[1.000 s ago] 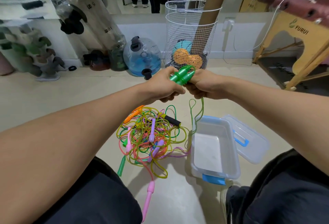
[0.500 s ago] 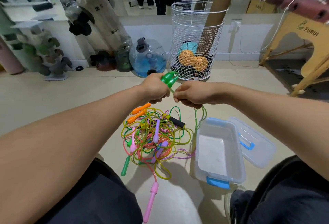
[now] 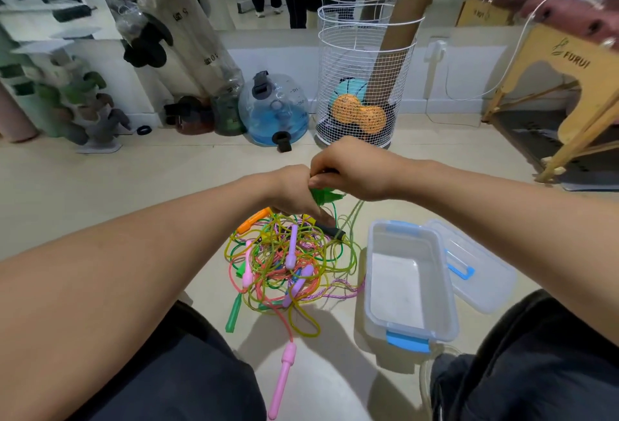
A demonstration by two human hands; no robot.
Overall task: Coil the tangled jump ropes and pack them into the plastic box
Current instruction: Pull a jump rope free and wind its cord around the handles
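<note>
Fingers: both sets are curled and pinch the green handles [image 3: 324,193] between them; only a sliver of green shows under the knuckles.
Left hand [image 3: 294,191]: knuckles up, reaching in from 8 o'clock, touching the right hand.
Right hand [image 3: 348,169]: arched over the handles, wrist coming in from 3 o'clock, sitting slightly above the left.
Green cord [image 3: 355,211]: hangs from the handles toward 5 o'clock, down to the floor [image 3: 100,193].
Tangled ropes [image 3: 288,263]: a heap of yellow, pink, green and purple cords on the floor directly below the hands; a pink handle [image 3: 283,383] trails out toward 6 o'clock.
Plastic box [image 3: 410,328]: open, nothing inside, on the floor at 3 o'clock of the heap, just beside it; its clear lid [image 3: 482,273] lies against the far side.
Wire basket [image 3: 363,85]: stands beyond the hands at 12 o'clock.
Change: half a second ago the green handles stuck up clearly above the left hand; now the hands have dropped lower toward the heap, and the right hand has closed over the handles.
</note>
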